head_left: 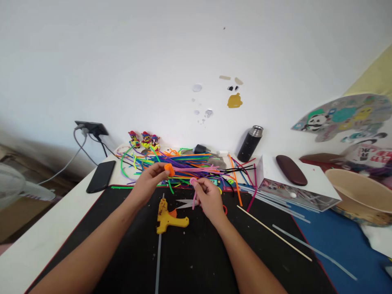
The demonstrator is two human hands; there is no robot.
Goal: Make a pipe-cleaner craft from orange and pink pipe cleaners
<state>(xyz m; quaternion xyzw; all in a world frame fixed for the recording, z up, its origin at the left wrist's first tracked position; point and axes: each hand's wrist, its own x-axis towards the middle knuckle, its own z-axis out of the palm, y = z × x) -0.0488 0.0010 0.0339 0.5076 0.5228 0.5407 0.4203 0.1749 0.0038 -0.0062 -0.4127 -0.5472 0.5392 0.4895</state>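
Note:
My left hand (152,175) pinches a small orange pipe cleaner piece (169,170), bent into a compact shape. In my right hand (210,198) is a pink pipe cleaner (193,182), coiled at its top with a straight tail hanging down. The two pieces are apart. Beneath my hands, scissors (185,203) lie with blades spread, their handle partly covered by my right hand. A yellow glue gun (171,221) rests on the black mat (196,261), a glue stick (158,261) running from its back end. Many colourful pipe cleaners (190,159) are heaped just behind my hands.
A black phone (101,176) lies at left, and several small figurines (145,140) stand by the wall. Further right are a black thermos (249,145), a white box (275,179) with a dark red case (291,170) on top, a wooden stick (272,231) and loose glue sticks (315,249).

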